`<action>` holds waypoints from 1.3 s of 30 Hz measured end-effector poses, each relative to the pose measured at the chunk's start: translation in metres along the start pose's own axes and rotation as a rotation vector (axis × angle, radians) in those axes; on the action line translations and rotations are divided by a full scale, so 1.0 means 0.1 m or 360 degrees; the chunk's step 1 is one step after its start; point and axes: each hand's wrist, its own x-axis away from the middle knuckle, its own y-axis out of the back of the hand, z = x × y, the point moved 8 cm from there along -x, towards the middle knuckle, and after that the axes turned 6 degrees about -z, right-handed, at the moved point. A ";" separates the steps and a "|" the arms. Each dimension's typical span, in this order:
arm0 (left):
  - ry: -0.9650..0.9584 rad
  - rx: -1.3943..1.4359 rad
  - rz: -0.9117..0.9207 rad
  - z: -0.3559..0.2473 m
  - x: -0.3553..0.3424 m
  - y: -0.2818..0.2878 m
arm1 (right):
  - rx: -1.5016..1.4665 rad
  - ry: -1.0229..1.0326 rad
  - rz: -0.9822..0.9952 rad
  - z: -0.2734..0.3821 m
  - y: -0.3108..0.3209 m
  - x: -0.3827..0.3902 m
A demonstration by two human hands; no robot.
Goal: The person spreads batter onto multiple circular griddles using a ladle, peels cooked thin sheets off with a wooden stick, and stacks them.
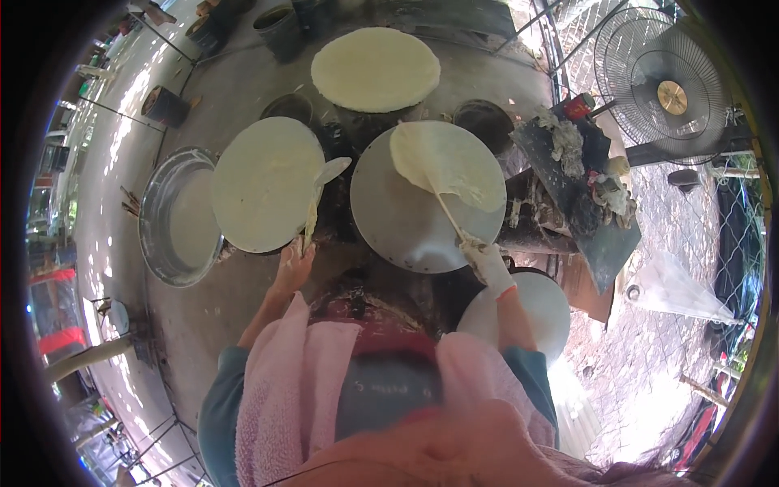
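Observation:
My left hand (296, 261) grips the handle of a batter-coated paddle (331, 170) at the right edge of a round cream-coloured surface (264, 183). My right hand (484, 261), in a soiled pale glove, grips a long thin stick (445, 209) whose far part lies in a thin, pale, folded sheet (442, 162) on the right-hand round griddle (393, 227). Left of the cream surface is a wide metal basin (166, 252) with whitish liquid.
A cream-topped round surface (375, 65) stands at the back, among dark buckets (276, 32). At right are cluttered dark boards (600, 243), a fan (665, 73) and a wire fence (746, 243). A pale round disc (552, 316) sits below my right arm.

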 end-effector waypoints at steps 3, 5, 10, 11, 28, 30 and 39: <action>0.0006 0.0006 0.0014 -0.01 0.06 -0.01 | 0.0048 0.0094 -0.0048 0.03 0.26 0.00; -0.0037 -0.0039 0.0068 -0.03 0.02 0.00 | -0.0023 0.0367 -0.0283 0.06 0.60 -0.22; 0.0019 -0.0098 0.0226 -0.02 0.22 -0.03 | 0.0148 -0.0048 0.0106 0.12 0.19 -0.19; 0.0026 -0.0104 0.0225 -0.02 0.23 -0.03 | 0.0154 -0.0043 0.0111 0.07 0.20 -0.16; 0.0407 0.0335 0.0143 0.30 -0.73 -1.06 | 0.0088 0.0548 0.0030 0.07 0.81 -0.42; 0.0518 0.0345 0.0580 0.25 -0.96 -1.16 | 0.0135 0.0551 -0.0018 0.17 0.75 -0.52; 0.0605 0.0876 0.0800 0.22 -0.54 -0.15 | 0.0335 -0.0071 0.0293 0.04 0.06 0.15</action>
